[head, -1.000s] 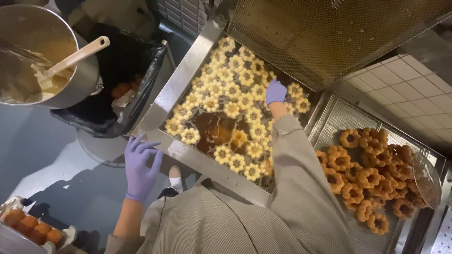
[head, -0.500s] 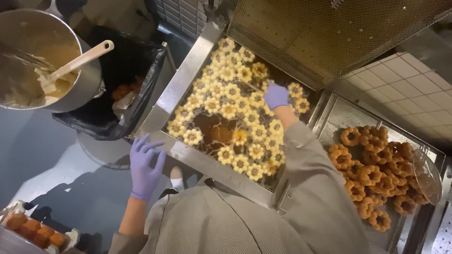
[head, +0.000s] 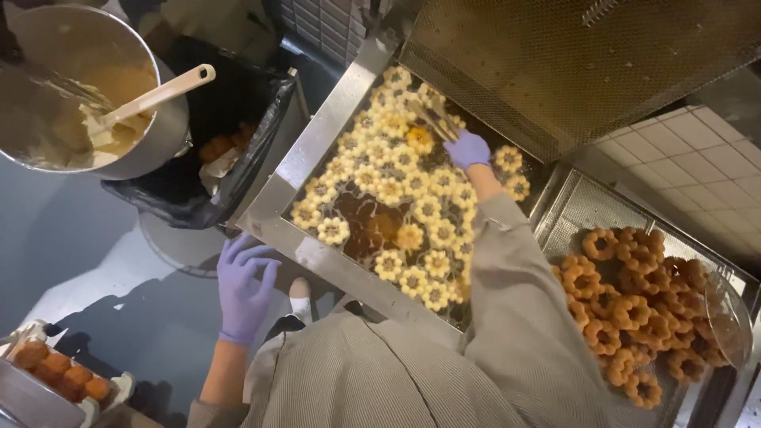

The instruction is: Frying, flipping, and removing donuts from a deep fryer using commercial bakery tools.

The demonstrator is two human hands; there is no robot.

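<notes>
Overhead view, read from left to right. At the lower left corner, a tray (head: 32, 392) holds a short row of browned pieces. Above it, a large metal bowl (head: 162, 131) contains pale batter, with a light-coloured spatula (head: 151, 99) leaning in it, handle toward the right. Just beside the bowl, a bin lined with a black bag (head: 230, 111) holds scraps.

The left hand (head: 244, 287), in a purple glove, hangs free below the near-left corner of the fryer rim; its fingers are spread apart and close on nothing.

At centre, the steel fryer (head: 309, 158) is set at a slant. Pale yellow ring doughnuts (head: 396, 190), each a circle of small balls, float in the dark oil, crowded toward the far and right sides, with a patch of bare oil near the left edge.

The right hand (head: 468, 149), also in a purple glove, reaches over the far part of the oil, its grey sleeve stretched across the fryer. It is closed round a pair of thin sticks (head: 434, 120), whose tips lie among the doughnuts at the far end.

Above, a perforated metal screen (head: 571, 63) stands raised behind the fryer. To the right, a mesh draining tray (head: 583, 206) carries a pile of darker, golden-brown doughnuts (head: 634, 309), well apart from the oil.
</notes>
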